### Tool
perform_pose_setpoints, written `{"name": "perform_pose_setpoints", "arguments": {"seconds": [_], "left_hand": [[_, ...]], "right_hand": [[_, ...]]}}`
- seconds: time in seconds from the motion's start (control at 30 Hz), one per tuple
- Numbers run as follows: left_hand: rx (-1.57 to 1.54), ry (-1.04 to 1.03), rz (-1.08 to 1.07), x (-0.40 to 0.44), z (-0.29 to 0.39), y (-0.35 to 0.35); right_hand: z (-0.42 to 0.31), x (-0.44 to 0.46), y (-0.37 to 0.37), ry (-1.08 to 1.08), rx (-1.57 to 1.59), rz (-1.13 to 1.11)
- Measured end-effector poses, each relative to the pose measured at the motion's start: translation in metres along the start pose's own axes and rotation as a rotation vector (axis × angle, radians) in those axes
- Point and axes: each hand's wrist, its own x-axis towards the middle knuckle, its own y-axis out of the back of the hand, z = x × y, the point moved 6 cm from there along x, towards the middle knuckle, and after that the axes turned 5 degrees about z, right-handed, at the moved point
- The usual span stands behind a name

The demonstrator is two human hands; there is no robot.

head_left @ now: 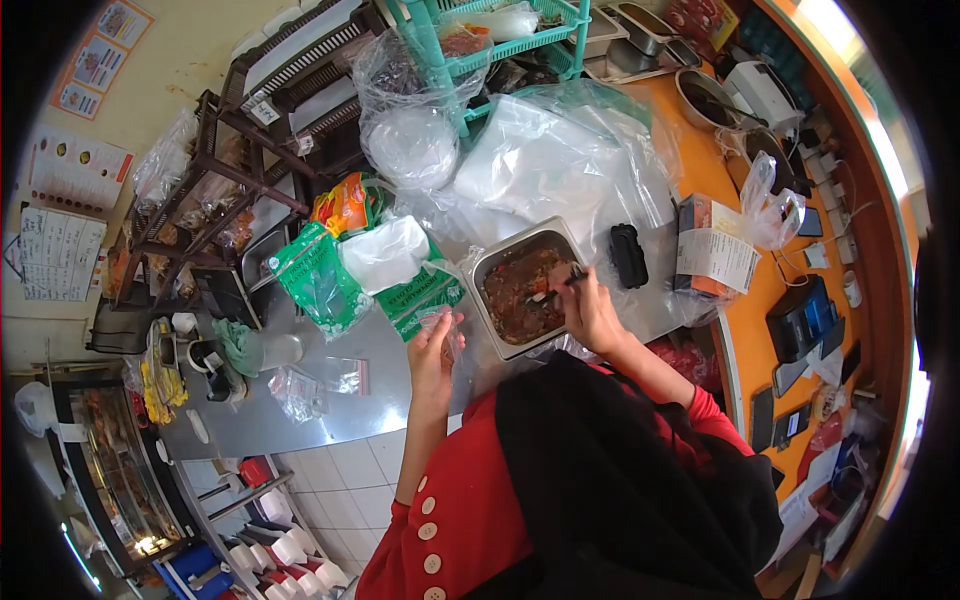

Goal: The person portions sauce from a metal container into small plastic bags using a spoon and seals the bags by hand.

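Clearly, on the left of the metal counter, a glass jar and a green cloth sit beside each other, with a crumpled clear bag and a small flat bag lying near them. Next come a green pack, an orange pack behind it, and a white packet that partly covers a second green pack. Just in front of that one is the left hand, its fingers bent and drawn nearly together, pinching thin clear plastic; whether this is a whole bag cannot be told. Right of it stands the steel pan, holding dark reddish food with chunky bits. Over the pan's right side, the right hand has its fingers closed around the dark handle of a spoon, whose end meets the food. Farther right, a black case lies near the pan, and a box stands beyond it.
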Motion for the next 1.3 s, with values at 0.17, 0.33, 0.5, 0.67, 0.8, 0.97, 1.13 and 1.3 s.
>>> {"name": "perform_pose_setpoints", "arguments": {"seconds": [0.17, 0.33, 0.5, 0.67, 0.8, 0.97, 1.13, 1.3], "left_hand": [[0.024, 0.068, 0.021, -0.012, -0.012, -0.003], [0.07, 0.036, 0.046, -0.019, -0.02, -0.011], [0.132, -0.044, 0.001, -0.022, -0.02, -0.008], [0.131, -0.007, -0.055, -0.025, -0.023, -0.004], [0.122, -0.011, -0.089, -0.021, -0.031, 0.002], [0.289, -0.115, -0.09, -0.021, -0.027, 0.009], [0.297, -0.137, -0.057, -0.023, -0.03, 0.011], [0.403, -0.248, -0.117, -0.018, -0.03, 0.005]], "right_hand": [[-0.012, -0.003, -0.005, -0.022, -0.239, -0.185], [0.009, -0.007, -0.038, -0.151, 0.058, 0.006], [0.012, 0.01, -0.037, -0.425, 0.256, 0.054], [0.004, 0.007, -0.039, -0.24, 0.17, -0.02], [-0.006, 0.0, -0.053, -0.029, -0.057, -0.363], [-0.004, 0.001, -0.042, -0.206, 0.2, -0.329], [0.009, -0.008, -0.044, -0.194, 0.188, -0.324], [0.009, -0.002, -0.046, -0.456, 0.365, -0.157]]}}
